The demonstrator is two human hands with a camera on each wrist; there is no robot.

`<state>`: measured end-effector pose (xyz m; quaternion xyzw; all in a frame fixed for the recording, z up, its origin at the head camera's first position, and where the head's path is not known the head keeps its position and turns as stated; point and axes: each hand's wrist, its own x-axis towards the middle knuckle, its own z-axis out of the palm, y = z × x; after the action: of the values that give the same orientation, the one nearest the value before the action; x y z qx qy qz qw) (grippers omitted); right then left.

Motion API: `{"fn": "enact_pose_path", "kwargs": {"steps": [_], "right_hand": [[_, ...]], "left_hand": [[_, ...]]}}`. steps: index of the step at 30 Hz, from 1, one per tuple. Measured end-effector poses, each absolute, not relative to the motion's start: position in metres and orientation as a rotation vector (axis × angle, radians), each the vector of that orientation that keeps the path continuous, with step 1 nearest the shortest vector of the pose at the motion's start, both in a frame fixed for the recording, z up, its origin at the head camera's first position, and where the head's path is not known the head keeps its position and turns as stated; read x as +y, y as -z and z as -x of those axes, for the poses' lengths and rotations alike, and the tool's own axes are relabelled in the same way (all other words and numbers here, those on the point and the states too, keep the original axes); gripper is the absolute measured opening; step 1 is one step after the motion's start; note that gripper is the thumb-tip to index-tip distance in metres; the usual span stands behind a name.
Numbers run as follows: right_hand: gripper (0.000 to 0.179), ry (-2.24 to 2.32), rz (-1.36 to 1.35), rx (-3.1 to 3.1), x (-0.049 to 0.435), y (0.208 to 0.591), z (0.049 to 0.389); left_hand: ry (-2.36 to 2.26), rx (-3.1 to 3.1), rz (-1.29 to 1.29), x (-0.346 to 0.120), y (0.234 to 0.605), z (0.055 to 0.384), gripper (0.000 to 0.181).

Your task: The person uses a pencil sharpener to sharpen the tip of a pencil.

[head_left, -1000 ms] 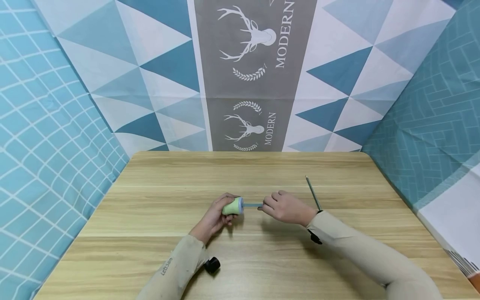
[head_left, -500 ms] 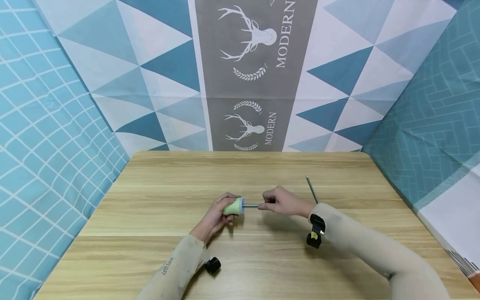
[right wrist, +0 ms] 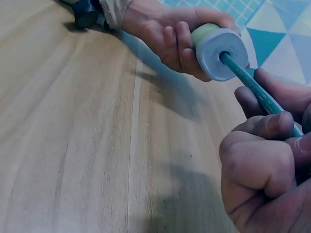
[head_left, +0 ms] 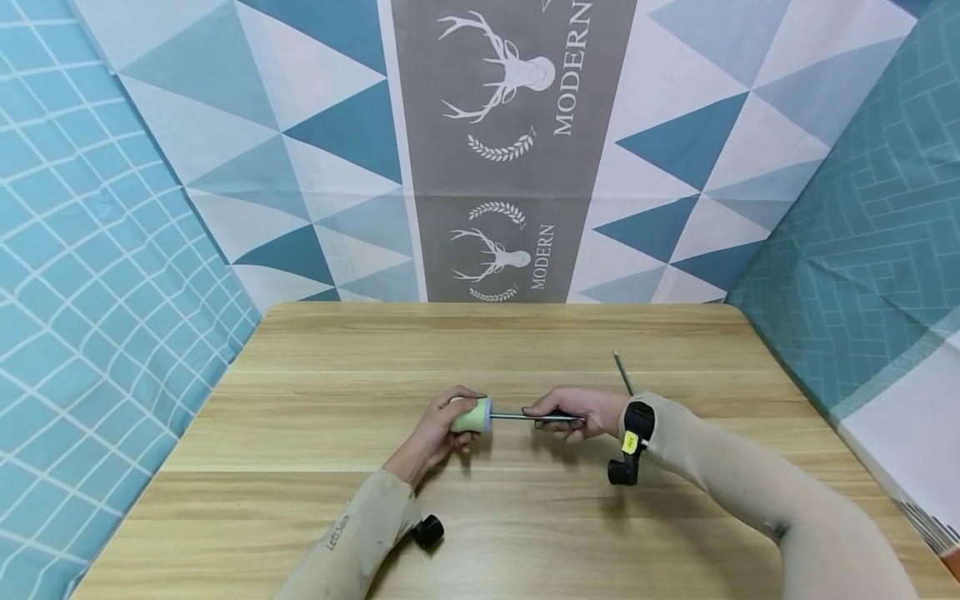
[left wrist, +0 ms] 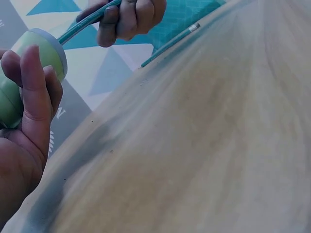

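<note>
My left hand (head_left: pixel 431 429) grips a small green pencil sharpener (head_left: pixel 468 417), fingers and thumb wrapped round its body. A pencil (head_left: pixel 510 416) runs sideways into the hole in the sharpener's grey-blue end face (right wrist: pixel 210 60), as the right wrist view shows; its tip is hidden inside. On the other side my right hand (head_left: pixel 577 410) pinches the pencil's shaft, thumb and fingers curled about it. Both hands are raised over the table, their shadows falling below them.
A second pencil (head_left: pixel 623 372) lies on the wooden table (head_left: pixel 337 350) behind my right wrist, partly hidden by the sleeve. Patterned cloth (head_left: pixel 330 125) hangs behind the table and on both sides. A black wrist camera (head_left: pixel 427 532) sits on the left sleeve.
My right hand has turned over about the pencil, its forearm rolling so the wrist camera shows below, and more of the shaft is visible. The left hand and sharpener stay almost in place.
</note>
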<state>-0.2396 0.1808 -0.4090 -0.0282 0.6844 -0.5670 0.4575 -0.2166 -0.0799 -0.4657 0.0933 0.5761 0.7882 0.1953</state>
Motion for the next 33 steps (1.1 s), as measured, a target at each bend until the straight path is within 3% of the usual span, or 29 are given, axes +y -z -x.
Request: {"fn": "enact_pose_path", "kwargs": {"steps": [5, 10, 18, 24, 28, 33], "right_hand": [[0.027, 1.381, 0.104, 1.711, 0.183, 0.413, 0.241], [0.031, 1.201, 0.383, 2.023, 0.183, 0.403, 0.242], [0.022, 0.790, 1.117, 2.655, 0.191, 0.382, 0.224], [0.026, 0.281, 1.779, 3.082, 0.188, 0.399, 0.215], [0.023, 0.131, 2.101, 3.172, 0.185, 0.410, 0.219], [0.032, -0.348, 2.466, 3.155, 0.182, 0.414, 0.224]], "left_hand": [[-2.188, 1.638, -0.252, -0.079, 0.466, 0.217, 0.019], [-2.181, 1.634, -0.251, -0.080, 0.466, 0.218, 0.017], [-2.179, 1.609, -0.269, -0.080, 0.468, 0.218, 0.015], [-2.194, 1.605, -0.240, -0.080, 0.468, 0.218, 0.015], [-2.203, 1.595, -0.231, -0.079, 0.468, 0.218, 0.015], [-2.222, 1.567, -0.218, -0.080, 0.466, 0.217, 0.015]]}}
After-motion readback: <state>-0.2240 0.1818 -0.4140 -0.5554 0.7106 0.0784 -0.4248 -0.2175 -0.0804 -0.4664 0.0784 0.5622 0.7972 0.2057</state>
